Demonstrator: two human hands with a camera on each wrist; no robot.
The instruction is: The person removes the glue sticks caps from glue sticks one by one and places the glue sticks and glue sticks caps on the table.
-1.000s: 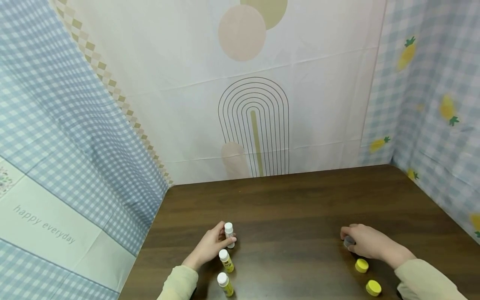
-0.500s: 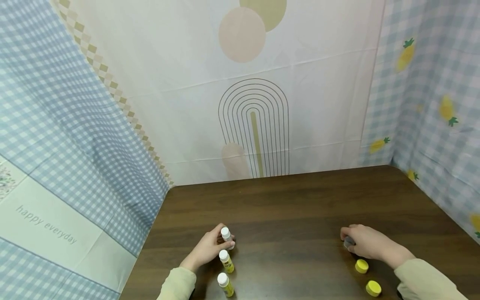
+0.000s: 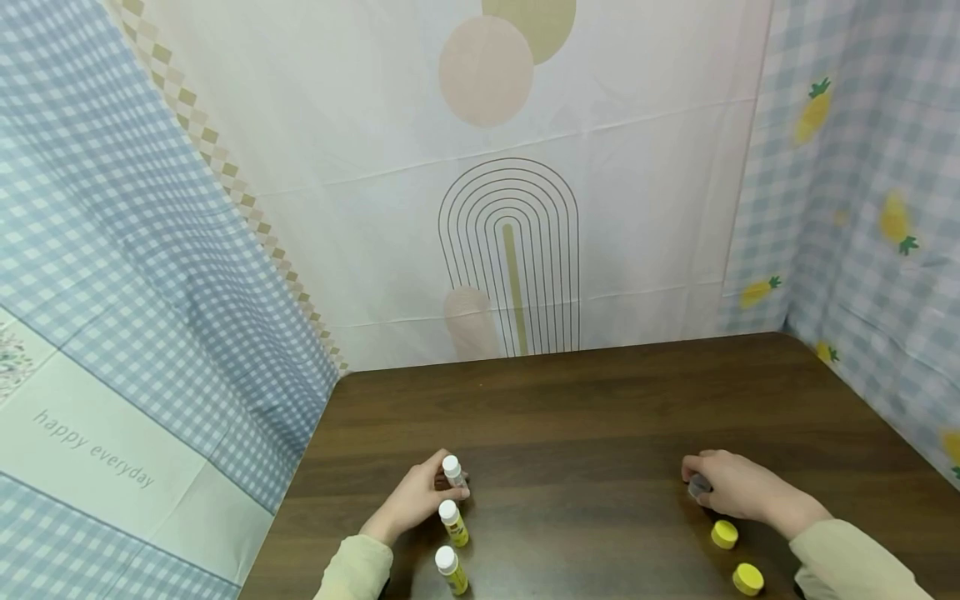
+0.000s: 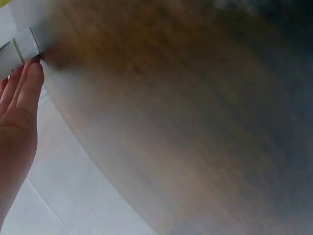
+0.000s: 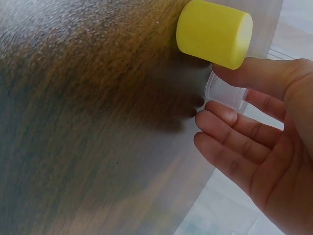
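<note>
My left hand [image 3: 412, 500] holds an upright small glue stick [image 3: 452, 471] with a white top and a clear lower part, thumb in front and fingers behind. In the left wrist view, the fingers lie along its white label near the clear end. Two yellow glue sticks [image 3: 453, 522] with white tops stand in a row on the near side of that hand. At the right, my right hand [image 3: 738, 486] pinches a clear ribbed plastic cap [image 5: 225, 91] between thumb and fingers, down at the tabletop. A yellow cap [image 5: 214, 33] is close beside the thumb.
The dark wooden table [image 3: 570, 450] spans between the hands. A second yellow cap [image 3: 747, 579] lies nearer the front at the right. A white patterned cloth [image 3: 637, 208] hangs behind the table, with blue checked cloth [image 3: 187, 250] along the sides.
The glue stick in my left hand has tipped slightly left and shifted toward the front, then stayed nearly still. The right hand keeps its place on the clear cap.
</note>
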